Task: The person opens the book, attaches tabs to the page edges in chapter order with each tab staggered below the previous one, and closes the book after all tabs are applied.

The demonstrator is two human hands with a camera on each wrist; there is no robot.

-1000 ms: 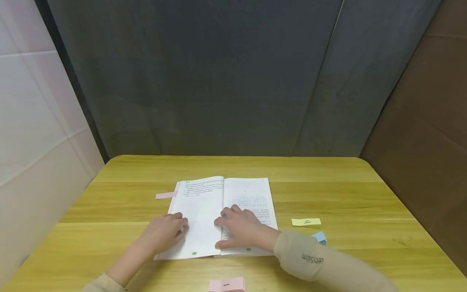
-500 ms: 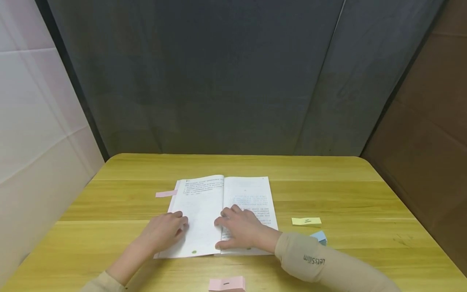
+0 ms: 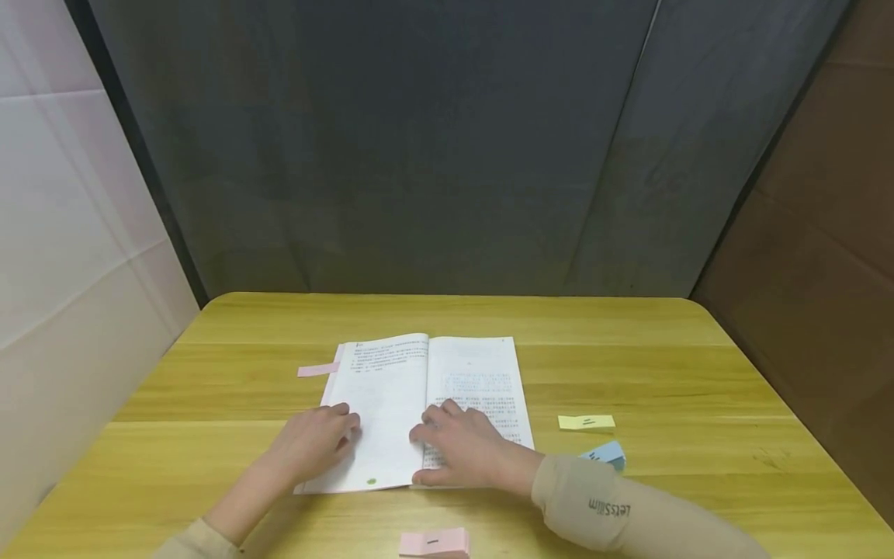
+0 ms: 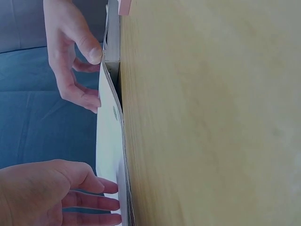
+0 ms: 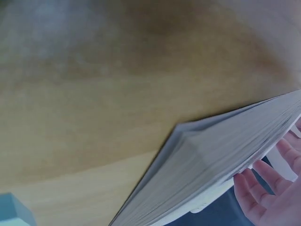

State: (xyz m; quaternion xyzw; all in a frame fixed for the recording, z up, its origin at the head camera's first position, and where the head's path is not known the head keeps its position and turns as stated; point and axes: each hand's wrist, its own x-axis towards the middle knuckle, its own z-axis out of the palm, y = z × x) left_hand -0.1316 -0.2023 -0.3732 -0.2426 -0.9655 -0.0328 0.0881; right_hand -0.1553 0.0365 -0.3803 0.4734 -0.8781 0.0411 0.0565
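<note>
A: Where's the book (image 3: 393, 415)?
B: Lying open on the table (image 3: 698, 373), a touch left of the midline between its side edges and set in from the far edge.
A: And the left hand (image 3: 314, 444)?
B: Relaxed, gripping nothing. It reaches in over the book's left edge, fingers slightly bent and a little apart, with their tips on the left page.
A: The right hand (image 3: 462, 446)?
B: Also loose, nothing clasped. It lies over the lower part of the right page, fingers spread, tips at the fold. The thumb is out from the others, by the bottom end of the fold.
A: What's around them?
B: A pink strip (image 3: 317, 370) sticks out of the book's left side, towards the table's left edge. Between the book and the table's right edge lie a yellow slip (image 3: 586, 423) and, nearer the person, a blue pad (image 3: 611, 453), partly behind the right sleeve (image 3: 649, 512).
A: Anything closer?
B: A pink pad (image 3: 434, 543), on the person's side of the book, apart from it.
</note>
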